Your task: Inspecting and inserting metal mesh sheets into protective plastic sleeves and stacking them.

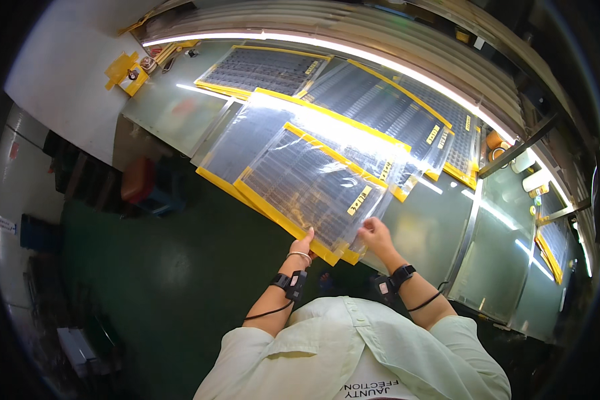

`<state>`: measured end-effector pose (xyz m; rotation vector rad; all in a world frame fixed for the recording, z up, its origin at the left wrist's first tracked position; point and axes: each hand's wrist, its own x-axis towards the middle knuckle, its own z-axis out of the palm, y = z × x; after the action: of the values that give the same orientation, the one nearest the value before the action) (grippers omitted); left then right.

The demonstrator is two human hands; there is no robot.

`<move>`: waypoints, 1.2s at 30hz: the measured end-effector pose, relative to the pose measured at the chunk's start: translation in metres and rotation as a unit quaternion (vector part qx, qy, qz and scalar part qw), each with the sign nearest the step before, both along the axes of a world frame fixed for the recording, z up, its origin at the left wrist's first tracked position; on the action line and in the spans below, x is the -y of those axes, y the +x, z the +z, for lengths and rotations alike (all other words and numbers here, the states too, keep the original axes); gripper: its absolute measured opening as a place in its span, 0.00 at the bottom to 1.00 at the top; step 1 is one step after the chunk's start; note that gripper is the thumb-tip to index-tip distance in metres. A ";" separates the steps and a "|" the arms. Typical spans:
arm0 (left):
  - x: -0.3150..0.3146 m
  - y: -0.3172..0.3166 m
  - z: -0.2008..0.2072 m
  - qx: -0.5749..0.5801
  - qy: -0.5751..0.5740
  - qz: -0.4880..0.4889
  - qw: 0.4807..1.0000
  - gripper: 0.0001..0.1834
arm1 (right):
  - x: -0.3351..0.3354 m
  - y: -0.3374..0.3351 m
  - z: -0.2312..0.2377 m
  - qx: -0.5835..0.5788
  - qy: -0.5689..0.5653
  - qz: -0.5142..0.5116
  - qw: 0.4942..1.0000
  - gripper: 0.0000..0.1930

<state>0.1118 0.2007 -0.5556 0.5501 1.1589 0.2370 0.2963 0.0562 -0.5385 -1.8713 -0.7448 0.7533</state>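
Note:
A dark patterned film sheet (313, 180) in a clear sleeve with yellow taped edges lies tilted across the pile, its near edge over the front of the glass table. My left hand (303, 245) is closed on the near yellow edge, thumb on top and the other fingers hidden underneath. At the sheet's right-hand corner is my right hand (378, 237), its fingers curled together against the clear margin; what they pinch, if anything, is hidden. Beneath lies a larger yellow-edged sheet (230, 147), partly covered and bright with glare.
More yellow-edged film sheets (260, 70) (360, 100) lie farther back on the glass table (420, 230). Rolls of tape (497, 152) and white cylinders (535, 180) stand at the right. A lit tube (380, 63) runs along the back. A red-topped stool (139, 180) is at the left.

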 end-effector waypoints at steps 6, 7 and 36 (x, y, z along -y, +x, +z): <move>-0.030 0.003 0.040 0.090 -0.089 0.040 0.991 0.11 | 0.002 0.049 0.023 -0.239 0.026 -0.195 0.951 0.18; -0.034 0.002 0.049 0.068 -0.054 0.015 0.996 0.11 | -0.007 0.051 0.040 -0.465 0.071 -0.183 0.863 0.17; -0.050 -0.082 0.099 0.158 -0.034 0.185 0.969 0.14 | -0.033 0.227 0.002 -0.346 0.022 -0.269 0.899 0.18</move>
<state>0.0301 0.2506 -0.4569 0.2198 0.9452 0.5822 0.5230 0.0897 -0.5362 -1.4925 0.2055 0.9320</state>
